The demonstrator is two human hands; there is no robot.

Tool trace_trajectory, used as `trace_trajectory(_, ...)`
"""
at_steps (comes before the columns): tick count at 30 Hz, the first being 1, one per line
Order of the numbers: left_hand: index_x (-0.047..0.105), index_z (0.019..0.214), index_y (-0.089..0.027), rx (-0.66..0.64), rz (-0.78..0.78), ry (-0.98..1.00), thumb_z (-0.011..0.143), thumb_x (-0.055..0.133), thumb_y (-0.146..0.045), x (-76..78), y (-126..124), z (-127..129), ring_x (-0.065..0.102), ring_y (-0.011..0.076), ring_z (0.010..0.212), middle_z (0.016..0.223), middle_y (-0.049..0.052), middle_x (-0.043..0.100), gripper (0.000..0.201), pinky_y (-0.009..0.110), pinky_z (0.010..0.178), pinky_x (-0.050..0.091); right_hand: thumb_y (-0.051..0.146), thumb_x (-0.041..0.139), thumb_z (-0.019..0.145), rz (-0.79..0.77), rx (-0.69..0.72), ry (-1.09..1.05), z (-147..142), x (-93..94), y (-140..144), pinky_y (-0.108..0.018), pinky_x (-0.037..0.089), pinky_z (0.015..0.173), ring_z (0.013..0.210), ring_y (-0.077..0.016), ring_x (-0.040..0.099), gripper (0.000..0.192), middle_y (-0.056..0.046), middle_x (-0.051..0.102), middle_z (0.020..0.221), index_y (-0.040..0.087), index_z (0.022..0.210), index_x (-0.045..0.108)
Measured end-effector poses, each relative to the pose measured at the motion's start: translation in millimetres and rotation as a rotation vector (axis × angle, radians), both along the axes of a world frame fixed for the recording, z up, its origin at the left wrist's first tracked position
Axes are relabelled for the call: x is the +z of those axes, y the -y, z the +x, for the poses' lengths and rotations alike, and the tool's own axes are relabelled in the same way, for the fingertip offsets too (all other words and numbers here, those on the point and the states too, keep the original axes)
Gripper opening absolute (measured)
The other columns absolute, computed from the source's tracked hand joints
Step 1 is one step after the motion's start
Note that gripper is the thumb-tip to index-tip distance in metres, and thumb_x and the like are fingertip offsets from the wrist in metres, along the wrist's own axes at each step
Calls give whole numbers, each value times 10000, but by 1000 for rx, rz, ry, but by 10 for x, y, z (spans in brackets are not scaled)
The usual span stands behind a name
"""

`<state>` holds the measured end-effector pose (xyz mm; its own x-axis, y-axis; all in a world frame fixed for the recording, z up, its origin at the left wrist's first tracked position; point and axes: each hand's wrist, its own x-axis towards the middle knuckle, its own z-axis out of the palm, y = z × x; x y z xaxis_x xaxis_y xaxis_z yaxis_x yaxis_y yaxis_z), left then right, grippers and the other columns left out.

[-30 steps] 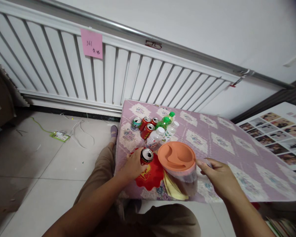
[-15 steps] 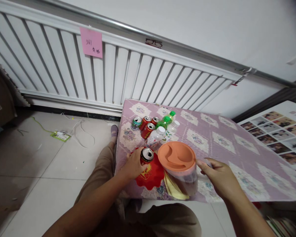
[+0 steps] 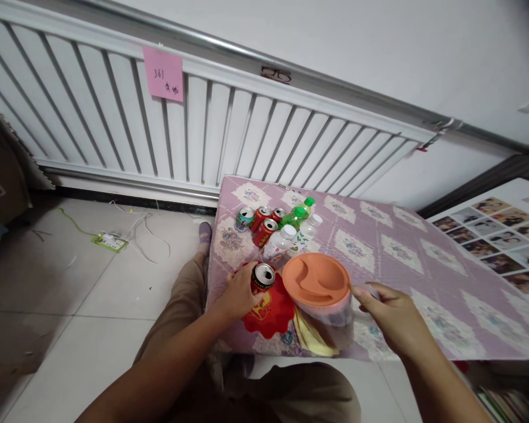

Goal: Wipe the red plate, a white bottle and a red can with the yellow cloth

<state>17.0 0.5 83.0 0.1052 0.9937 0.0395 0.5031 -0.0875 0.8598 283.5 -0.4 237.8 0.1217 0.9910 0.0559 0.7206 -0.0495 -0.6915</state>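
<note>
My left hand [image 3: 237, 295] grips an opened red can [image 3: 263, 278] that stands on a red scalloped mat [image 3: 271, 314] near the table's front left corner. My right hand [image 3: 390, 320] holds the clear handle of a transparent pitcher [image 3: 330, 314] with an orange lid [image 3: 316, 278], just right of the can. A yellow mat [image 3: 311, 341] lies under the pitcher. Behind them sit several cans [image 3: 259, 221], two white-capped bottles [image 3: 278, 245] and a green bottle [image 3: 296, 215].
The low table [image 3: 423, 276] has a purple flowered cloth. A white radiator [image 3: 158, 129] with a pink note [image 3: 163, 74] runs along the wall. A power strip and cables [image 3: 110, 241] lie on the tiled floor. A photo sheet [image 3: 502, 235] is at right.
Nothing has moved apart from a slight shift of the camera; both hands keep their grips.
</note>
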Motion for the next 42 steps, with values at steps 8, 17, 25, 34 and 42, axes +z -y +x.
trace_trajectory(8, 420, 1427, -232, -7, -12, -9, 773, 727, -193, 53, 11, -14, 491, 318, 1387, 1469, 129, 553, 724, 539, 1194, 269, 654, 713, 607, -9, -14, -3, -66, 36, -13, -259, 369, 478, 520, -141, 436, 489, 15, 454, 492, 220, 471, 534)
trace_trajectory(17, 416, 1441, -234, -2, -8, 5, 759, 728, -187, -7, -1, -9, 477, 322, 1399, 1487, 135, 541, 752, 538, 1198, 261, 659, 711, 624, -17, -5, 10, -6, -38, -36, -265, 382, 484, 528, -149, 450, 487, 11, 478, 508, 222, 497, 538)
trace_trajectory(25, 410, 1429, -230, -10, 4, 0, 765, 731, -190, -6, 4, -13, 478, 318, 1401, 1495, 139, 532, 739, 548, 1193, 263, 630, 696, 661, -16, 0, 39, 14, -68, -30, -268, 394, 490, 539, -154, 474, 451, 10, 508, 526, 221, 523, 570)
trace_trajectory(34, 408, 1437, -226, -3, -16, -13, 762, 741, -176, 54, 7, -5, 486, 328, 1393, 1472, 137, 550, 754, 557, 1197, 258, 644, 685, 689, -33, 30, 90, 71, -95, -40, -267, 406, 494, 541, -151, 483, 464, 15, 516, 535, 218, 544, 577)
trace_trajectory(42, 399, 1436, -232, 4, 19, -1, 751, 760, -167, -16, 1, -4, 489, 329, 1390, 1464, 135, 556, 777, 559, 1180, 285, 641, 666, 710, -14, 48, 88, 109, -142, -51, -266, 388, 487, 527, -140, 458, 457, 27, 492, 521, 216, 559, 591)
